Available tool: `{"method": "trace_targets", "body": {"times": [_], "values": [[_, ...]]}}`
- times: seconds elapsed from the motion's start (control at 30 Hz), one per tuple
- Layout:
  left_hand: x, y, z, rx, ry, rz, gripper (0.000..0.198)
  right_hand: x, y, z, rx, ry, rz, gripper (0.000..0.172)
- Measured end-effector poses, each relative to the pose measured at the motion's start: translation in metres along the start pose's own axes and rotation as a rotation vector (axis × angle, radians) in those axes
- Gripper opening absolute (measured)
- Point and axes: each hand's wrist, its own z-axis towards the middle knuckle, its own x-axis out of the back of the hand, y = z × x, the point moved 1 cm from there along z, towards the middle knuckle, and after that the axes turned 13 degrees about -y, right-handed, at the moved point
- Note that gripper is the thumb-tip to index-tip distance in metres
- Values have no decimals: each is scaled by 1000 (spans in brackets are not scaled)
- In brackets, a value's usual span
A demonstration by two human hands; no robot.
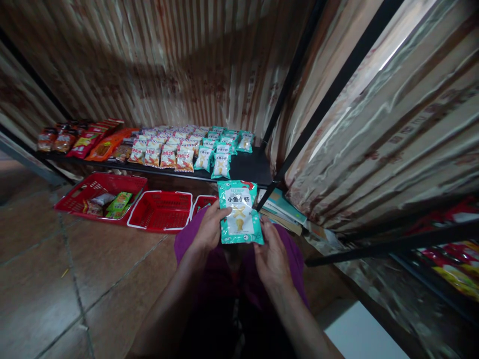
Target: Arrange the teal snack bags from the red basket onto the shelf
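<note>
Between my two hands is a teal and white snack bag point(240, 214), held upright with its printed front facing me. My left hand point(210, 227) grips its left edge, thumb on the front. My right hand point(272, 249) has hold of the lower right edge. Just beyond the bag, matching teal snack bags point(222, 164) stand in rows at the right part of a low black shelf point(251, 167). To their left are rows of white and orange snack bags point(168, 155).
Further left on the shelf lie orange packets point(108, 145) and red packets point(88, 142). Below stand a red basket point(101, 180) with some packets inside and another red basket point(160, 229). Black shelf posts point(329, 107) rise at the right. A white box point(362, 334) sits at lower right.
</note>
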Motion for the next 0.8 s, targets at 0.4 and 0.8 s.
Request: {"method": "trace_targets", "body": {"times": [0.4, 0.8], "values": [[0, -6, -6, 88, -34, 78, 37, -3, -57, 42, -238, -274, -23, 34], [0, -9, -10, 127, -129, 99, 51, -10, -53, 86, -92, 11, 13, 17]]}}
